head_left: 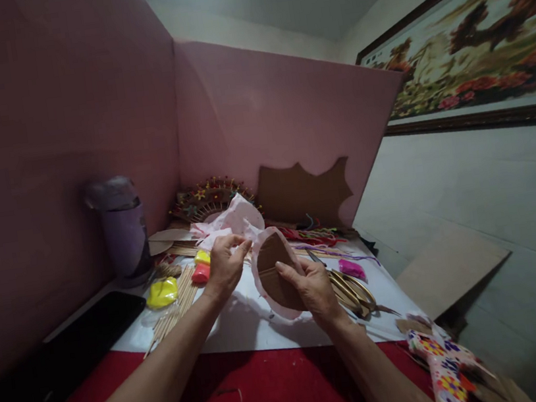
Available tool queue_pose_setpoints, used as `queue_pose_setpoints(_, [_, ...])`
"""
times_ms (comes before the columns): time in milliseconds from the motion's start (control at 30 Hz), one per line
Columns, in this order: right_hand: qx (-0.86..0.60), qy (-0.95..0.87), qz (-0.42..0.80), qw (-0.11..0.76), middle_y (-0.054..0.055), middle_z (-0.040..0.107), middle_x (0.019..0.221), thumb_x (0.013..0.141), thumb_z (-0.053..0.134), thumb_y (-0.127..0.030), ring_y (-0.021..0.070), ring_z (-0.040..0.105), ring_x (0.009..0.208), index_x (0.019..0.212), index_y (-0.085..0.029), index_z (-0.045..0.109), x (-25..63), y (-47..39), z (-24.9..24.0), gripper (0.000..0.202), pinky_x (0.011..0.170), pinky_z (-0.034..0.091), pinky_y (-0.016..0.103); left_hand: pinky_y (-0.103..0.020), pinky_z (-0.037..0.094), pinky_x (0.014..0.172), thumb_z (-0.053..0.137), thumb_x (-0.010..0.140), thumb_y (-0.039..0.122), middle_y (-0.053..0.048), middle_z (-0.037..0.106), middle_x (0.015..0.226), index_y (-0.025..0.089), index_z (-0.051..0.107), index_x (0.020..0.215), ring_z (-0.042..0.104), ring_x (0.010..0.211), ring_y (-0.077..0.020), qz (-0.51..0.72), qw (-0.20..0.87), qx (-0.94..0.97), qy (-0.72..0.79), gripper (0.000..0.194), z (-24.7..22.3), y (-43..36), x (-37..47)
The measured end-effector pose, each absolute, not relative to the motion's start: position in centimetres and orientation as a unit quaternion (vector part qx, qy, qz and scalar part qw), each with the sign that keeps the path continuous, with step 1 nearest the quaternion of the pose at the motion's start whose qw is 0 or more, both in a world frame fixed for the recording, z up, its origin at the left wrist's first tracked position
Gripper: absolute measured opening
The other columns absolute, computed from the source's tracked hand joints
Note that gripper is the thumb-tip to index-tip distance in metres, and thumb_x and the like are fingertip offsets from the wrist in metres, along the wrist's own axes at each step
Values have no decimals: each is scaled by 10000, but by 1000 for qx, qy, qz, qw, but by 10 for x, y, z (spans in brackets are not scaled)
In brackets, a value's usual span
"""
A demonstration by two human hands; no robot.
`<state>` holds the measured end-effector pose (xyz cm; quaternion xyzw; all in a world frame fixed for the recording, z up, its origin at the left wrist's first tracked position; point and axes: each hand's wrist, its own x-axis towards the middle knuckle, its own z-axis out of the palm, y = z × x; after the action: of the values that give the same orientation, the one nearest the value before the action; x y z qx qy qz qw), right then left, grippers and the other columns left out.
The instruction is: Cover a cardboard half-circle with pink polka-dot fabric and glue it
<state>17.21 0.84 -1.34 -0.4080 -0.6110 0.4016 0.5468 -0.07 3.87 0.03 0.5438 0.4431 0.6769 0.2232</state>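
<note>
My right hand (314,287) grips an oval piece of brown cardboard (274,273), thumb on its face and fingers behind. Pale pink fabric (262,289) shows as a wrapped border around the cardboard's edge. Close to the upper left of that border, my left hand (227,264) is closed in a pinch; whatever lies between its fingertips is too small to make out. Behind both hands lies a crumpled piece of pale pink cloth (238,217). Gold-handled scissors (353,290) rest just right of my right hand, partly hidden by it.
A purple tumbler (127,241) and a black phone (100,321) are at left. Thin wooden sticks (174,314), yellow clay packets (162,293) and a magenta packet (352,269) lie on the white sheet (237,338). Cut cardboard (304,192) leans against the pink panel (279,106).
</note>
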Motion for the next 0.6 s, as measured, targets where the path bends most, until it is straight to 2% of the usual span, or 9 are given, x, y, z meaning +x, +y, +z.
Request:
queue_pose_setpoints(267, [-406,-595,421,552,22,684,735,674,709,-434,171,572,663,753,-159,722,171,5,-10,287,640,425,271,-295,432,603,660,637,250,9,510,542,206,545,499,514,623,-178,692,255,495,460,186,-9,48,-3])
queue_pose_setpoints(433, [-405,-616,418,532,18,673,723,702,680,-462,169,557,643,782,-157,712,172,5,-12,316,616,416,269,-273,394,562,652,640,251,23,481,525,207,506,500,499,594,-162,703,273,458,471,206,-10,50,-6])
queue_pose_setpoints(533, [-429,-659,314,532,15,650,700,763,622,-467,168,545,640,781,-162,690,175,5,-15,313,616,405,266,-257,358,541,643,664,267,38,469,526,200,503,533,461,563,-137,715,287,430,471,204,-6,51,-11])
queue_pose_setpoints(600, [-435,-703,172,536,27,641,706,810,581,-438,176,540,658,801,-173,685,178,6,-17,285,637,400,276,-250,346,519,639,686,309,44,469,512,194,496,548,438,518,-119,715,318,419,461,230,-4,50,-12])
